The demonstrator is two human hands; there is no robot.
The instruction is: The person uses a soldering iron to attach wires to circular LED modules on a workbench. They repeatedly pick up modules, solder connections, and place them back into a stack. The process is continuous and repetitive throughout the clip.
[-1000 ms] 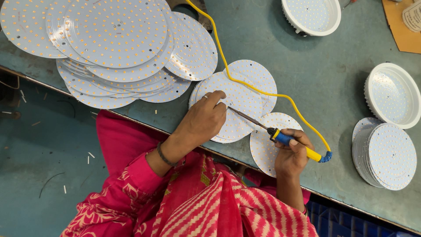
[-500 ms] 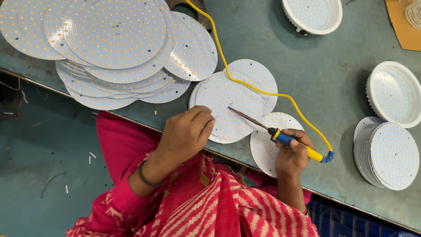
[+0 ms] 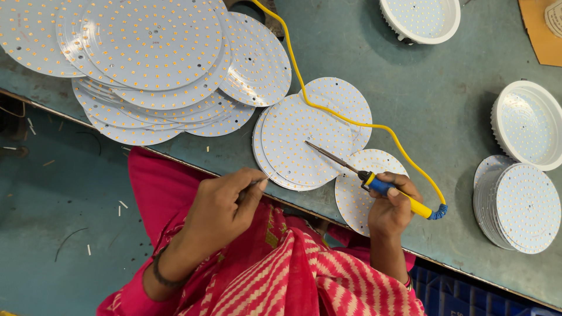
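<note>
Soldering iron (image 3: pixel 383 187) sits in the right hand (image 3: pixel 391 206), fingers wrapped tight round its blue-and-yellow handle, its long axis slanting up and to the left so the metal tip rests over the round LED board (image 3: pixel 304 143) in the middle of the table (image 3: pixel 445 105). That board lies just beyond the table's near edge, on top of other boards, with a smaller board (image 3: pixel 357 190) under the right hand. The left hand (image 3: pixel 225 208) is off the board, at the table edge to its lower left, fingertips pinched together on a thin wire-like piece too small to make out. The iron's tip is nearer the board's centre than the left hand is. A yellow cord (image 3: pixel 328 105) runs from the handle across the boards. Big boards (image 3: pixel 146 64) are heaped at upper left; white housings (image 3: pixel 527 126) and a stack (image 3: pixel 518 202) sit to the right.
</note>
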